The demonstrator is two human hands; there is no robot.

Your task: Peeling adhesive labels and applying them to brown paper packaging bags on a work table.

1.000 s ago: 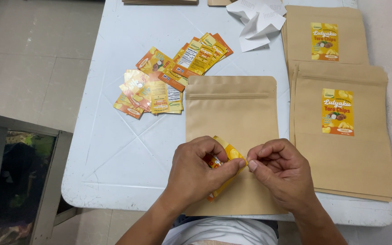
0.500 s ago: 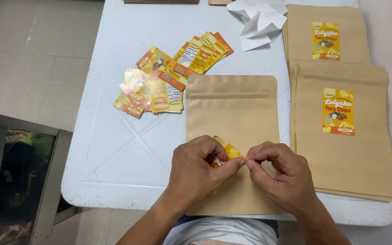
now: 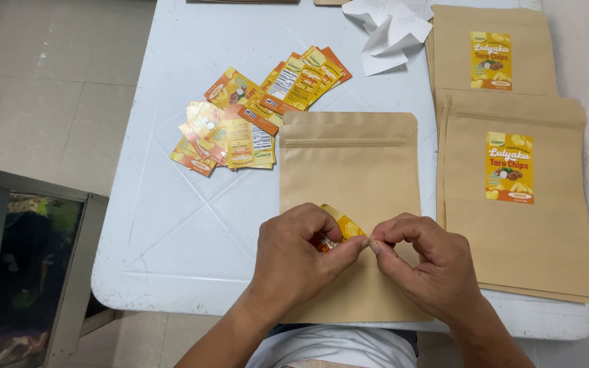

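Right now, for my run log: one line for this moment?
left hand: holds orange sticker label | right hand: pinches its edge | under: plain brown kraft pouch

A loose pile of orange labels (image 3: pixel 260 112) is spread near the table's (image 3: pixel 172 225) far left part. Crumpled white backing paper (image 3: pixel 390 31) is seen at the far edge. Two stacks of labelled kraft pouches (image 3: pixel 519 197) are laid along the right edge, one behind the other. A tiled floor (image 3: pixel 49 88) is seen to the left.

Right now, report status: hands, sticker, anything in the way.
Left hand and right hand both pinching one yellow sticker. Sticker held over plain kraft pouch. Nothing in the way; loose stickers lie far left.
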